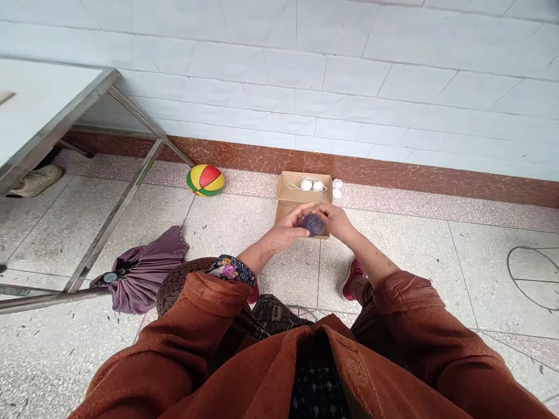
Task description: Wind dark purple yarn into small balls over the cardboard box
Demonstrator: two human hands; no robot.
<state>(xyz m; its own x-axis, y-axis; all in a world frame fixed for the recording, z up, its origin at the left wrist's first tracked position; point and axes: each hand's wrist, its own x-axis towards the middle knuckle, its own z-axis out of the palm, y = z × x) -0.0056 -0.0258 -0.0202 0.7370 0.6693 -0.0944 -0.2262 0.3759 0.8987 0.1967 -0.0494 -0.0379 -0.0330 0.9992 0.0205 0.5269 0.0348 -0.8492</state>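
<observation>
A dark grey ball of yarn (pixel 312 224) is held in front of me, above the near half of an open cardboard box (pixel 283 210) on the floor. My left hand (pixel 289 228) curls around the ball's left side, thumb below and fingers above. At the upper right of the ball, my right hand (pixel 334 220) has its fingertips pinched together; whether they grip a strand or the ball itself is too small to tell. White yarn balls (pixel 306 184) with loose ends lie in the far half of the box. Small white round things (pixel 337 187) sit just right of it.
A red, yellow and green ball (pixel 205 180) rests near the wall (pixel 279 70). To the left stands a metal-framed table (pixel 52 93), with another person's shoe (pixel 37 180) beneath it. A folded purple umbrella (pixel 151 265) lies beside the table leg. Wire rings (pixel 535 279) mark the right floor.
</observation>
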